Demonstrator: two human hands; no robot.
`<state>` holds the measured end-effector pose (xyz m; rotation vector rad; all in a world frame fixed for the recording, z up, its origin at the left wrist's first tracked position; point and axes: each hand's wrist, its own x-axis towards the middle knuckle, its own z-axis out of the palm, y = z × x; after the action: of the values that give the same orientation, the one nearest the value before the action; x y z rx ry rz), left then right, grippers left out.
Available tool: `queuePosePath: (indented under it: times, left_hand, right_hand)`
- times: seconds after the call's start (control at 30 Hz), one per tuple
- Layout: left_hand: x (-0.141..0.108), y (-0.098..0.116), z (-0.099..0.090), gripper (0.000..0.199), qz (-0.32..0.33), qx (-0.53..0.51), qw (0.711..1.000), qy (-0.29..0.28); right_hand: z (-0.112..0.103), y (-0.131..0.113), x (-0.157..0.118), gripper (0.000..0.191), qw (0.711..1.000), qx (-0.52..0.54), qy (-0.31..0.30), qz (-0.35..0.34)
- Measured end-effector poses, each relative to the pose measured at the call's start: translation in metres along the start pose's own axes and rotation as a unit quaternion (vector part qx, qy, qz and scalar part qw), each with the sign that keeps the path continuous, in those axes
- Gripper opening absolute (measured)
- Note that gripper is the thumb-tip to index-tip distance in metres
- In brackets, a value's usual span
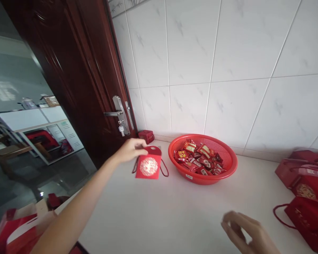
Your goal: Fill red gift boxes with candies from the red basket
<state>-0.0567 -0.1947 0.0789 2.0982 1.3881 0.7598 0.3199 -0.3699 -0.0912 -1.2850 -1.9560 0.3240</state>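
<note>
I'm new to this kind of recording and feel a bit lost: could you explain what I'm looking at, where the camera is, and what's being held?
Of course. There is no machine here, just a person's two bare hands. The single picture comes from a camera worn on the head, looking forward and down.

The left hand grips the top of a red gift packet with a pale round design and dark cord loops. The right hand is slightly blurred, with its fingers curved and nothing visible in them.

On the white table sits a red basket of wrapped sweets. A small red box is near the wall, and more red packages are at the right edge.
</note>
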Motion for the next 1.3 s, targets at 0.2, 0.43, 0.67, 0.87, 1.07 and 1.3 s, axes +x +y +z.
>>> queuePosePath:
  times: [0.2,0.43,0.67,0.87,1.07,1.3]
  left_hand:
    - [-0.055,0.035,0.099,0.012,0.204,0.063,0.966,-0.145]
    - [-0.025,-0.004,0.06,0.021,0.208,-0.001,0.978,-0.006]
    - [0.035,-0.125,-0.013,0.094,-0.291,0.275,0.888,0.225]
    - [0.037,-0.162,-0.013,0.077,-0.308,0.263,0.886,0.225]
    - [0.055,-0.162,-0.029,0.041,-0.251,0.262,0.895,0.261]
    - [0.12,-0.137,-0.029,0.031,-0.187,0.249,0.921,0.232]
  right_hand:
    - [0.021,-0.023,0.046,0.07,0.995,0.075,0.05,-0.032]
    - [0.048,-0.017,0.032,0.078,0.996,0.044,-0.015,-0.081]
    - [0.073,-0.004,0.019,0.084,0.994,0.064,0.004,-0.093]
    - [0.101,0.011,0.009,0.085,0.99,0.137,-0.023,-0.024]
    - [0.111,0.012,0.007,0.074,0.981,0.189,0.037,0.027]
    - [0.115,0.011,0.008,0.063,0.979,0.182,0.071,0.049]
